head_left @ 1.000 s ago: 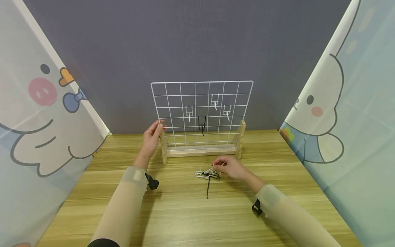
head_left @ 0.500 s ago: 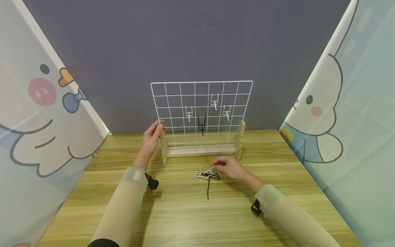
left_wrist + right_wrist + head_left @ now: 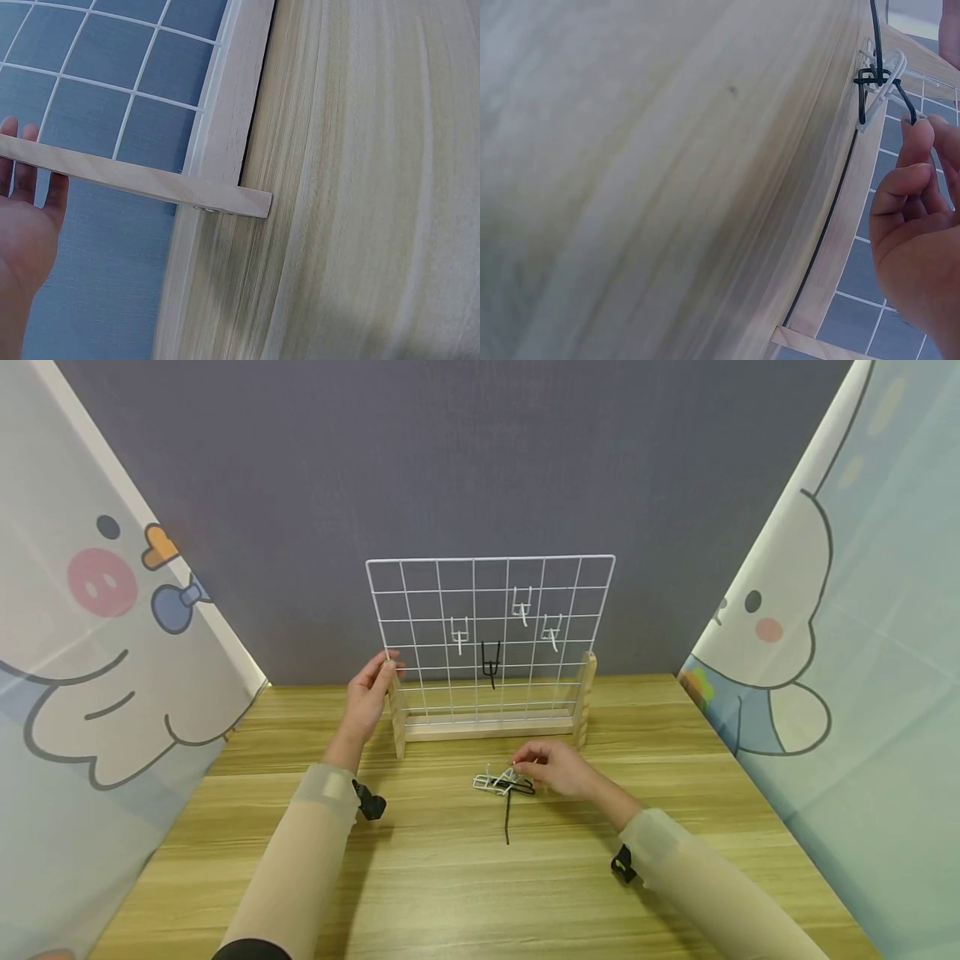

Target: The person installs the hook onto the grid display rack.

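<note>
My left hand (image 3: pixel 365 697) grips the left wooden upright (image 3: pixel 397 720) of a stand that holds a white wire grid panel (image 3: pixel 491 558). In the left wrist view, its fingers show behind that upright, with the palm toward the camera. On the table before the stand lies a small tangle of wire hooks, white ones (image 3: pixel 486 782) and a black hook (image 3: pixel 507 817) whose long prong points toward me. My right hand (image 3: pixel 562 768) pinches the end of a white hook at the right side of this tangle. The right wrist view shows thumb and forefinger meeting right beside the black hook (image 3: pixel 877 45).
Three white hooks, one of them an upper hook (image 3: pixel 522 608), and another black hook (image 3: pixel 491 667) hang on the grid. The stand's wooden base bar (image 3: pixel 487 727) runs between its uprights. A grey partition (image 3: pixel 480 460) rises behind, with printed curtains (image 3: pixel 780 610) at both sides.
My right hand has shifted very slightly left. The near tip of the loose black hook has swung slightly right; my left hand stays in place.
</note>
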`<act>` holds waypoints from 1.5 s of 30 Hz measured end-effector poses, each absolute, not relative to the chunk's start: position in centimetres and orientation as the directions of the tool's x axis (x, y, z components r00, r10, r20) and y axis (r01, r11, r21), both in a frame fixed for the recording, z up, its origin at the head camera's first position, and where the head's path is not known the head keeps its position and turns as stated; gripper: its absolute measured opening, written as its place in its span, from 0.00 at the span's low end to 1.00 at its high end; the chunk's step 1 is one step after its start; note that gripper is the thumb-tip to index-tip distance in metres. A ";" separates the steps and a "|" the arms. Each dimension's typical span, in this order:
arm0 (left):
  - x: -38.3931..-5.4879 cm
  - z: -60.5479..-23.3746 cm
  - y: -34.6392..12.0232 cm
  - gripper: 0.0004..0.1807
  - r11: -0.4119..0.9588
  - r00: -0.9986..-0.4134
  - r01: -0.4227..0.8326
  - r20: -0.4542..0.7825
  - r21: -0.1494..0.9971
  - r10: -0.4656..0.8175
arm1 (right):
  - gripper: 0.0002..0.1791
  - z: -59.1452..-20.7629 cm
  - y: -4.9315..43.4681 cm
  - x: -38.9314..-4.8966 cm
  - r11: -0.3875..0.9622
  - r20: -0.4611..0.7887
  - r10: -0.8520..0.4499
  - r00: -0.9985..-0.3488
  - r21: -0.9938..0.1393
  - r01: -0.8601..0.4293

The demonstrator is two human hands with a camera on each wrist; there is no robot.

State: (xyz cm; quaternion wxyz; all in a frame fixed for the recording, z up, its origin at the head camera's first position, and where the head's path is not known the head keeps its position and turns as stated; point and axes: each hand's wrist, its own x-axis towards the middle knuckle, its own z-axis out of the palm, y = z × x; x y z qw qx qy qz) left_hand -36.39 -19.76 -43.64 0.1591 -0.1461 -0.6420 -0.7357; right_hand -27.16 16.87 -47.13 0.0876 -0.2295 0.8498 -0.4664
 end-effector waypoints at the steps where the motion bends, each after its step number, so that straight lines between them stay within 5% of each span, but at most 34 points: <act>1: -36.4 -43.6 -19.8 0.13 -0.124 -0.907 0.420 0.418 0.899 -0.046 | 0.07 -47.2 16.9 -27.2 0.458 0.069 -0.474 -0.878 -0.832 -0.313; 45: -36.6 -43.7 -19.8 0.11 -0.115 -0.904 0.428 0.425 0.896 -0.058 | 0.05 -47.4 17.9 -27.3 0.434 0.055 -0.490 -0.870 -0.850 -0.298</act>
